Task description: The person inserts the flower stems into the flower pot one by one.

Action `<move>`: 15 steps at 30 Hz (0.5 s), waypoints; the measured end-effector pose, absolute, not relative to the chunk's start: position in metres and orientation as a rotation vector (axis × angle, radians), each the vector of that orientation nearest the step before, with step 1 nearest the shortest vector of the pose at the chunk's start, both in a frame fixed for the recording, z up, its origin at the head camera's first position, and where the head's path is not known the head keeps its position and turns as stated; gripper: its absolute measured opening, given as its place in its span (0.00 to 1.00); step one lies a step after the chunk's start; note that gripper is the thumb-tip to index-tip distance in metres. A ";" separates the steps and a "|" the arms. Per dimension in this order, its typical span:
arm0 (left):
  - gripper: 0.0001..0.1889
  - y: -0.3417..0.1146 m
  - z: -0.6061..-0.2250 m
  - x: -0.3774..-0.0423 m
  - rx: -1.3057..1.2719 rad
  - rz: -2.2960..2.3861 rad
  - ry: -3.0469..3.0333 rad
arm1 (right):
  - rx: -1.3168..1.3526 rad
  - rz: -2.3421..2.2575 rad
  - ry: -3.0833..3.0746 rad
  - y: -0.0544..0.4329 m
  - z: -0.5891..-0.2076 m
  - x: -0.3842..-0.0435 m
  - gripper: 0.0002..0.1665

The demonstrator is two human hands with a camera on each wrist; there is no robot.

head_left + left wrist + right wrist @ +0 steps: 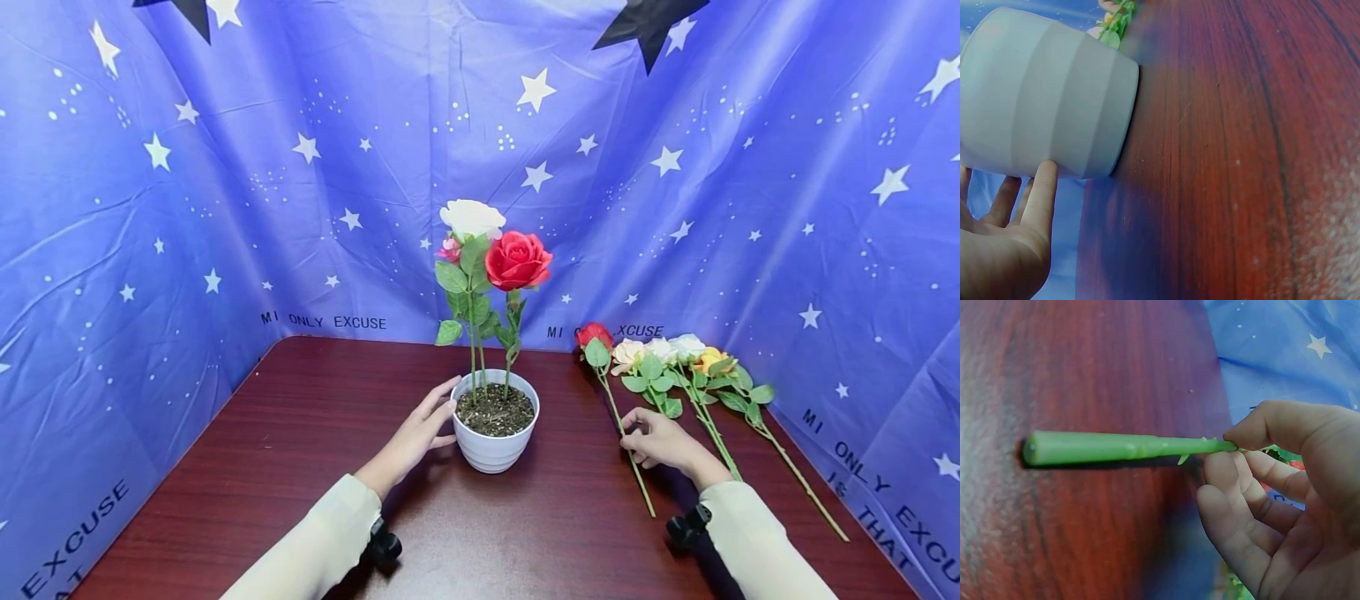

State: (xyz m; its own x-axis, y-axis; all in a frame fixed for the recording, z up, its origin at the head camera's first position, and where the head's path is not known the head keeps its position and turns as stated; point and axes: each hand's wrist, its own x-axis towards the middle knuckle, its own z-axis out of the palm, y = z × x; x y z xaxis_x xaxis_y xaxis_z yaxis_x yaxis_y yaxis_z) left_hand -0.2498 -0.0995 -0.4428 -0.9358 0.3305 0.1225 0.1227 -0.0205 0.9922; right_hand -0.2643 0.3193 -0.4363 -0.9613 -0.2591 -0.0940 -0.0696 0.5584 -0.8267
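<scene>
Left of the white pot (492,452), a broad stretch of dark red table (315,417) runs out to a slanting side edge, with more open room in front of the pot. Behind the pot the table's back edge comes up near a hanging blue cloth (390,167) with stars. Right of the pot, a strip of tabletop separates it from the lying red rose (592,335); farther right, pale, white and yellow roses (686,347) take up the room, the outermost stem slanting towards the near side. From the pot rise a white rose (472,218), a standing red rose (519,260) and a small pink flower (450,250).

At the pot's left side, the left hand (412,435) reaches out with fingers extended, tips touching the wall, its grip wide. Right of the pot, the right hand (666,442) holds the lying red rose by its stem (1097,449) in a narrow grip, pinched between thumb and index finger, the other fingers bent. Whether that stem is lifted, I cannot tell.
</scene>
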 end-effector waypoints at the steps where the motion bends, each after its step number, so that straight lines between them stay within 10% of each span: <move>1: 0.29 -0.099 -0.443 -0.250 0.489 2.086 2.090 | -0.286 -1.368 2.584 0.319 -0.435 -0.264 0.16; 15: 0.27 -0.099 -0.442 -0.249 0.475 2.083 2.103 | -0.375 -1.430 2.696 0.309 -0.406 -0.262 0.19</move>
State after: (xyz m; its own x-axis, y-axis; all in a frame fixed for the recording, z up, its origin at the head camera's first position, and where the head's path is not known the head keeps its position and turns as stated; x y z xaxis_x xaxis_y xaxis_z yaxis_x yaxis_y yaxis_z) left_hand -0.2489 -0.0988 -0.4416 -0.9399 0.3203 0.1188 0.1218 -0.0107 0.9925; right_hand -0.2617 0.3094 -0.4059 -0.9680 -0.2447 0.0550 -0.1828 0.5383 -0.8227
